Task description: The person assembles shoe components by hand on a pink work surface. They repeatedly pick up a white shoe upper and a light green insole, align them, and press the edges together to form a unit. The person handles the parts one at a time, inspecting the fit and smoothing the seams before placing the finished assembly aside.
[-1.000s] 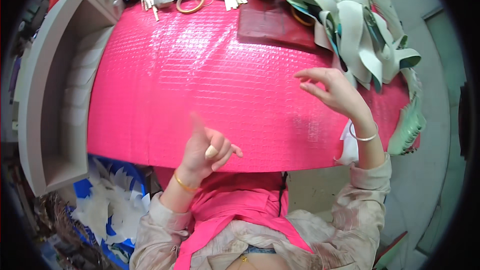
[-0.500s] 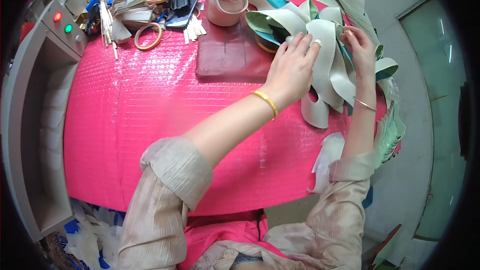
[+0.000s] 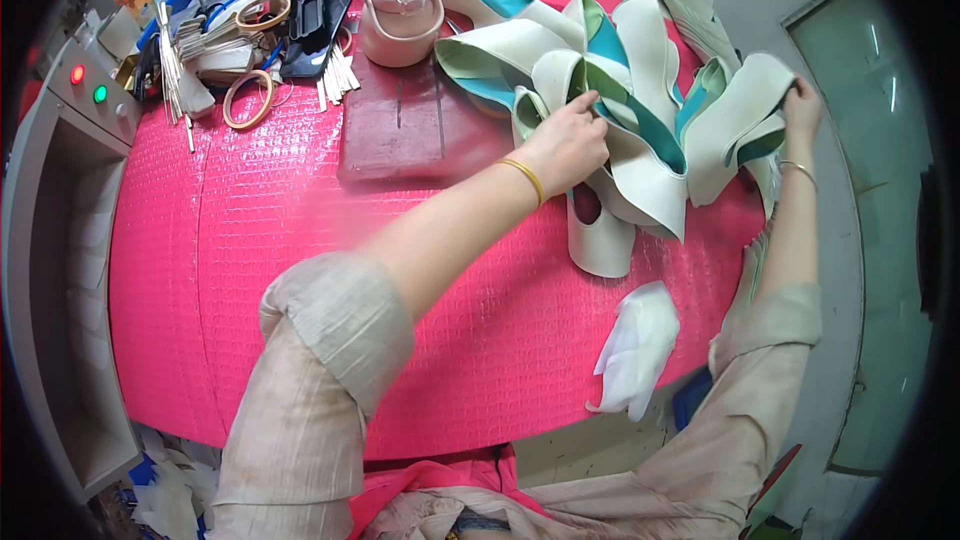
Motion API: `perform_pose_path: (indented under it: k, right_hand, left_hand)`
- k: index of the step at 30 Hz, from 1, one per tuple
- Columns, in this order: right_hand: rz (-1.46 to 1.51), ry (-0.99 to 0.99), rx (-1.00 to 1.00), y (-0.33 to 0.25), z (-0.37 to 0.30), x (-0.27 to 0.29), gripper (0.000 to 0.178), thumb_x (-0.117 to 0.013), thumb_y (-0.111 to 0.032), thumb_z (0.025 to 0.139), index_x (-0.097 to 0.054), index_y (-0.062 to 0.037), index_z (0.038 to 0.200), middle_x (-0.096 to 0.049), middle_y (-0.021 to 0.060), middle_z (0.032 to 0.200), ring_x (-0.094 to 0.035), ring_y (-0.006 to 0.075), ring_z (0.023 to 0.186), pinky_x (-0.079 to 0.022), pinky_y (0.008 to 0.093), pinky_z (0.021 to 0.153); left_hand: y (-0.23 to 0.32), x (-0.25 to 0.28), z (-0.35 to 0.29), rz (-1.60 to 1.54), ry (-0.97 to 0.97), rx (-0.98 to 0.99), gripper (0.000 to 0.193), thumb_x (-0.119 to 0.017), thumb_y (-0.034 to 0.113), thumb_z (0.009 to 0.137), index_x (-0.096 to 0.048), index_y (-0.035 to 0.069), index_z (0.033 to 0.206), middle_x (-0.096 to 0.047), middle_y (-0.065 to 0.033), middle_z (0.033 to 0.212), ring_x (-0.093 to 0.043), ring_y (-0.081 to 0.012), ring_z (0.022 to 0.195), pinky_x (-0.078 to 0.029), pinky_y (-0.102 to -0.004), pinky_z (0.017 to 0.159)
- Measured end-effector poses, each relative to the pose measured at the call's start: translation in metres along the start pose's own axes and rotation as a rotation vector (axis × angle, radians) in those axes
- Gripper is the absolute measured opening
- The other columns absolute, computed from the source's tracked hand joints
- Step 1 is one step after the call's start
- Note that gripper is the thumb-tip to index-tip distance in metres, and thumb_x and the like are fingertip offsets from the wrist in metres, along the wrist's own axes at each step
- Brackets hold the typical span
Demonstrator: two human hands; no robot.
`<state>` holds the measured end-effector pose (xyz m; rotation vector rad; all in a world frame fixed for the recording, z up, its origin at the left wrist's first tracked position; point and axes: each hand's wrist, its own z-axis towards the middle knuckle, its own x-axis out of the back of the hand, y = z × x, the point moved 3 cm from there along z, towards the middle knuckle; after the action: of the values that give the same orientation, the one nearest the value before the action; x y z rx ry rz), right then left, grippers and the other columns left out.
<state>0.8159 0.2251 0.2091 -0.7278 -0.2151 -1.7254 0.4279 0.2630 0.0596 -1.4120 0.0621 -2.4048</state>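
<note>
A loose heap of white shoe uppers (image 3: 500,48) with green and teal linings lies at the far right of the pink-covered table. My left hand (image 3: 572,145) is closed in a pinch on the edge of one white shoe upper (image 3: 645,175) in the middle of the heap; its fingertips are partly hidden by the folds. At the right side, my right hand (image 3: 801,118) grips the outer end of another white upper (image 3: 740,110), which is stretched out from the heap. One more upper (image 3: 603,240), with an oval opening, lies just below my left hand.
A maroon board (image 3: 385,145) bears a pink lidded cup (image 3: 402,25). Rolls of tape (image 3: 248,100), a dark phone (image 3: 318,45) and bundles of white strips crowd the far left. Thin white sheets (image 3: 638,340) lie near the front edge. A grey box with lights (image 3: 90,80) borders the left.
My right hand has moved outward to the right, drawing an upper from the heap. The uppers have spread apart, and my left hand has changed from lying over them to pinching one.
</note>
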Motion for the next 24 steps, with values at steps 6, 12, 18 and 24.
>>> perform_pose_path:
  k: [6, 12, 18, 24]
  right_hand:
    - [0.926, 0.308, -0.624, 0.035, 0.022, 0.077, 0.027, -0.049, -0.007, 0.085, -0.055, -0.0012, 0.110, -0.059, 0.0134, 0.107, -0.060, 0.0269, 0.093, -0.051, 0.0350, 0.080]
    - [1.059, -0.053, -0.439, -0.022, -0.003, 0.128, 0.025, -0.048, -0.007, 0.087, -0.055, -0.0014, 0.110, -0.058, 0.0129, 0.109, -0.058, 0.0215, 0.097, -0.051, 0.0332, 0.080]
    - [1.237, -0.488, -0.079, -0.124, -0.093, 0.099, 0.025, -0.053, -0.006, 0.084, -0.058, -0.0006, 0.108, -0.062, 0.0096, 0.100, -0.061, 0.0159, 0.087, -0.051, 0.0279, 0.076]
    - [1.268, -0.349, -0.150, -0.094, -0.106, 0.109, 0.026, -0.050, -0.012, 0.086, -0.056, 0.0000, 0.109, -0.061, 0.0104, 0.102, -0.059, 0.0174, 0.089, -0.049, 0.0286, 0.078]
  left_hand:
    - [-0.006, -0.004, -0.008, -0.062, -0.007, 0.077, 0.009, -0.056, 0.010, 0.069, -0.065, 0.010, 0.066, -0.055, -0.0033, 0.074, -0.058, -0.0186, 0.080, -0.025, -0.0391, 0.106]
    - [0.016, 0.066, 0.013, -0.435, 0.179, 0.100, 0.032, -0.057, 0.007, 0.067, -0.060, 0.006, 0.098, -0.056, -0.0055, 0.084, -0.057, -0.0204, 0.089, -0.025, -0.0438, 0.105]
    - [0.030, 0.098, 0.075, -0.490, 0.542, 0.186, 0.079, -0.065, 0.011, 0.065, -0.027, 0.011, 0.134, -0.042, -0.0147, 0.127, -0.046, -0.0294, 0.114, -0.024, -0.0486, 0.104]
    - [0.054, 0.031, 0.075, -0.480, 0.014, 0.301, 0.077, -0.064, 0.017, 0.069, -0.026, 0.027, 0.135, -0.041, -0.0111, 0.124, -0.046, -0.0269, 0.114, -0.023, -0.0571, 0.101]
